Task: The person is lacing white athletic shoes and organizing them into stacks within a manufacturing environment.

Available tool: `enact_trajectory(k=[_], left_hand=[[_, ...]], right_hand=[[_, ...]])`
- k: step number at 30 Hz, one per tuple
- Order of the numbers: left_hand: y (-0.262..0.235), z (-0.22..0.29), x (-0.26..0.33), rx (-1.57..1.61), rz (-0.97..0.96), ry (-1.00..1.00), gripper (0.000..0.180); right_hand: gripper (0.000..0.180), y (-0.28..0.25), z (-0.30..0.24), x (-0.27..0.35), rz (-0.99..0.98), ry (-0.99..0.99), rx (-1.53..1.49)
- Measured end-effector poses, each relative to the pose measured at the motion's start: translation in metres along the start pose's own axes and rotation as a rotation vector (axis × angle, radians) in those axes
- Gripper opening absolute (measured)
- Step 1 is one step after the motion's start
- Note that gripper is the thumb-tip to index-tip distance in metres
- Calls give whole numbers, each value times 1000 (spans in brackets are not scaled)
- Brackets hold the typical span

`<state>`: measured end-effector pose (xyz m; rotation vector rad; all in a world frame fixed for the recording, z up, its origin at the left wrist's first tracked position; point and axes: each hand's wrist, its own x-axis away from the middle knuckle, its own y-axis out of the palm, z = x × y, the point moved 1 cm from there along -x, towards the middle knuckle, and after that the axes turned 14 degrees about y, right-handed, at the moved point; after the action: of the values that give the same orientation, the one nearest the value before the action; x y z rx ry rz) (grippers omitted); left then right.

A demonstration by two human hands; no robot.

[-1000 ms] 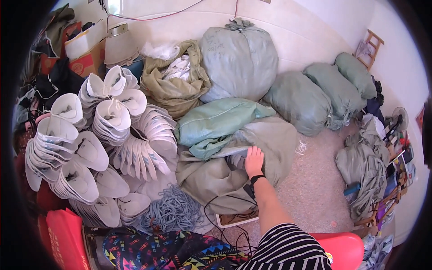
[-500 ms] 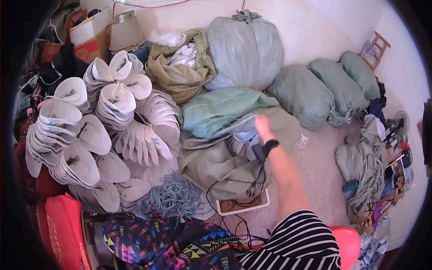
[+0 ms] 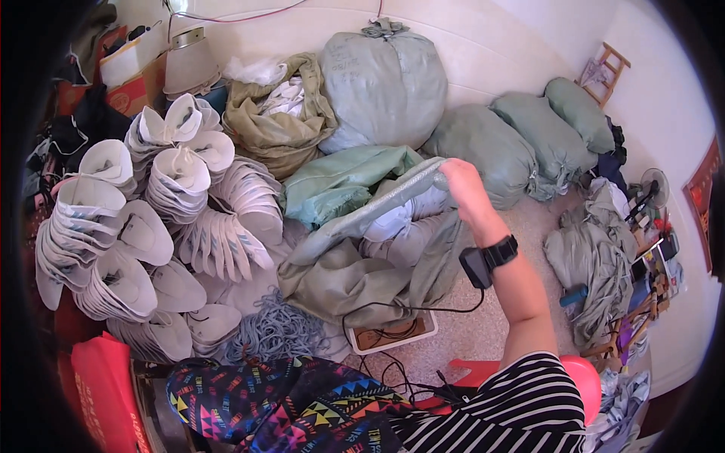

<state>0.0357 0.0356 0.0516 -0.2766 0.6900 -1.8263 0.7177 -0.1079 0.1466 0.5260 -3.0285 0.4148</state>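
Note:
My right hand [image 3: 467,190] is closed on the rim of a grey-green woven sack [image 3: 328,281] and holds that edge up. The raised rim stretches from my fingers down to the left, so the mouth gapes. Inside lie bundled white shoe uppers [image 3: 396,238], partly covered by the cloth. A black device [image 3: 491,260] is strapped to my right wrist, with a cable running down from it. Behind the sack lies a pale green sack [image 3: 340,181]. My left hand does not show.
Stacked white shoe uppers [image 3: 94,219] fill the left side. A heap of blue-grey cord [image 3: 276,328] and a white tray [image 3: 432,332] lie nearer me. Full sacks [image 3: 385,87] line the wall. A crumpled grey sack [image 3: 589,245] and a small fan [image 3: 655,185] are at right.
My right hand has pulled the sack's rim up and to the right, so its mouth is wider and more of the uppers show. The whole view has shifted a little.

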Motion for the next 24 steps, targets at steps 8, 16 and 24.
enact_trajectory(k=[8, 16, 24], left_hand=[[-6, -18, 3, 67, -16, -58, 22], [0, 11, -6, -24, -48, -50, 23], [-1, 7, -5, 15, 3, -118, 22]], right_hand=[[21, 0, -67, 48, 38, -232, -222], [26, -55, 51, -94, 369, -33, -62], [33, -8, 82, -52, 656, -986, 845]])
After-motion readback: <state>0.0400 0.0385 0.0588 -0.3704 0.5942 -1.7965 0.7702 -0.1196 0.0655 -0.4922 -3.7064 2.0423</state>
